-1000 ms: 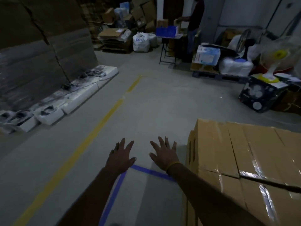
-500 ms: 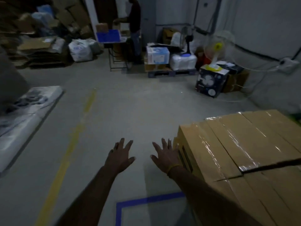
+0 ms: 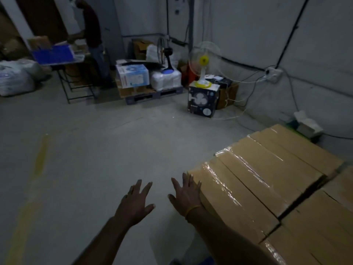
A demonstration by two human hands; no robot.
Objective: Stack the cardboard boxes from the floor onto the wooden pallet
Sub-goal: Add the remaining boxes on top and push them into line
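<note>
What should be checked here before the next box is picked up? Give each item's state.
1. Left hand free: ok, fingers spread, holding nothing.
2. Right hand free: ok, open, by the corner of the stacked cardboard boxes; contact cannot be told.
3. Stack even on top: ok, tops level.
4. Wooden pallet under the stack: cannot tell, hidden.
5. Next box on the floor: not ok, none in view near the hands.
6. Path ahead: ok, the other person stands far off at the table.

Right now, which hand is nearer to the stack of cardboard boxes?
The right hand: it is at the near corner of the stack of cardboard boxes. The left hand is farther left, over bare floor.
</note>
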